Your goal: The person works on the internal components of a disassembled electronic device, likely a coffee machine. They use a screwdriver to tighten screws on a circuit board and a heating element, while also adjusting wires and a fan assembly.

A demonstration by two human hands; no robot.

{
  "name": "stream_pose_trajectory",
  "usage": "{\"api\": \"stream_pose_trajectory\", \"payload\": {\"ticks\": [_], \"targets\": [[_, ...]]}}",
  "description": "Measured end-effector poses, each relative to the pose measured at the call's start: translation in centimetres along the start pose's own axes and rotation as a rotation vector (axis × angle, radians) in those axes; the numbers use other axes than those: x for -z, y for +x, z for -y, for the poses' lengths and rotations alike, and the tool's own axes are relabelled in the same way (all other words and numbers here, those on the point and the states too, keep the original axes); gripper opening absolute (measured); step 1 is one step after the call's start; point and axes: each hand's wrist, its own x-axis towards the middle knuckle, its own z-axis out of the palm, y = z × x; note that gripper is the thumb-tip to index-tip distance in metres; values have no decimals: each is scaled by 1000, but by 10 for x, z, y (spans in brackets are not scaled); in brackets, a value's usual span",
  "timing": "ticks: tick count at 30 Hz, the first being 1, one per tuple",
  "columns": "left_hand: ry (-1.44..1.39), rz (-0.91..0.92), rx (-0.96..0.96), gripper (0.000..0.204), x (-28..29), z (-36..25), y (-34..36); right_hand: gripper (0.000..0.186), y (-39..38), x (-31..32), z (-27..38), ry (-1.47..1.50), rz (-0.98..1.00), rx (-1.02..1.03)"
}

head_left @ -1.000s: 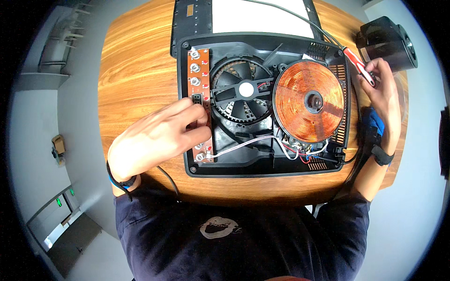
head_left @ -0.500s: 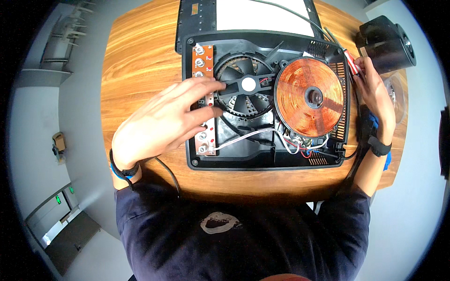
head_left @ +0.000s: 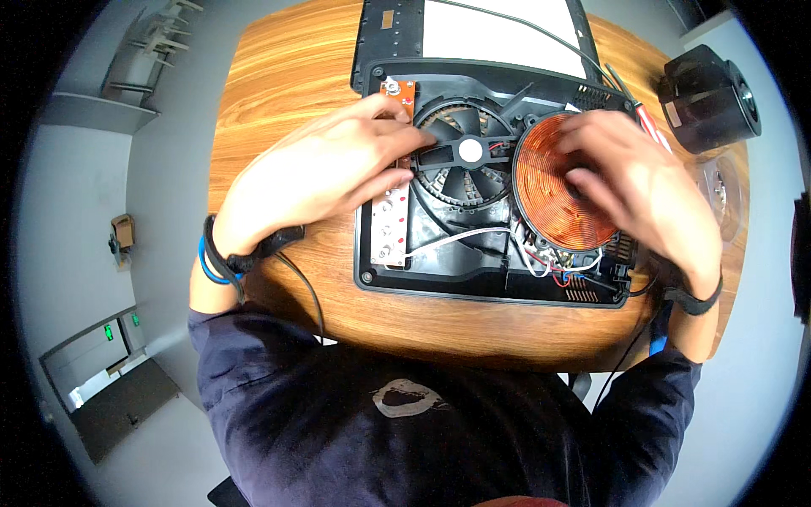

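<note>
An opened induction cooker base, a black case (head_left: 473, 275), lies in front of me. It holds a fan (head_left: 470, 182), a round copper coil (head_left: 545, 198) and a narrow control board (head_left: 390, 228) along its left side. Over the board's upper part is my left hand (head_left: 329, 160), fingers apart, their tips at the board and the fan's left rim. My right hand (head_left: 629, 182) hovers or rests above the coil, slightly blurred. Its fingers bend toward the coil's middle with a gap between thumb and forefinger. It hides the coil's right part and centre; I see nothing held in either hand.
Beyond the case lies a black-framed panel with a white sheet (head_left: 507, 29). A red-and-white tool handle (head_left: 649, 125) rests at the case's right edge, beside a black cylindrical object (head_left: 710, 97) and a clear dish (head_left: 731, 198). Thin wires (head_left: 460, 241) cross the case's lower part.
My right hand has left the red-and-white handle and come left over the coil. My left hand has shifted slightly up along the board. The whole view has moved a little.
</note>
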Motion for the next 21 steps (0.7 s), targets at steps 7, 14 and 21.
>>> {"api": "stream_pose_trajectory", "payload": {"ticks": [7, 14, 21], "targets": [[65, -69, -66, 40, -1, 9, 17, 24, 59, -44, 11, -76, 3, 219], [4, -110, -30, 34, -5, 9, 7, 28, 80, -55, 14, -272, 61, 332], [-6, -105, -69, 30, -5, 13, 0, 32, 82, -52, 19, -321, 107, 362]]}}
